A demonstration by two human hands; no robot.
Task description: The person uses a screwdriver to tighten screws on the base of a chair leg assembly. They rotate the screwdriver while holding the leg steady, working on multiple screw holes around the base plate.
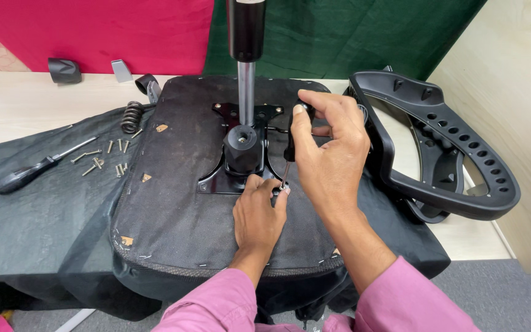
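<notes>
On a table covered with black cloth [26, 215], an upturned seat base [173, 215] fills mid-frame. The right hand [330, 147] is closed around a screwdriver [291, 144], upright at centre; left hand [258, 212] fingertips pinch a screw [276, 190] at the mounting plate [213, 181]. Fastening seems underway; next needs the tip kept seated.

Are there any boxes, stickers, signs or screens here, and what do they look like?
None show: no packages, signs or screens.
Small tan paper scraps on the upturned black fabric chair seat, left of the hands: irregular bits; cannot tell if they are labels.
</notes>
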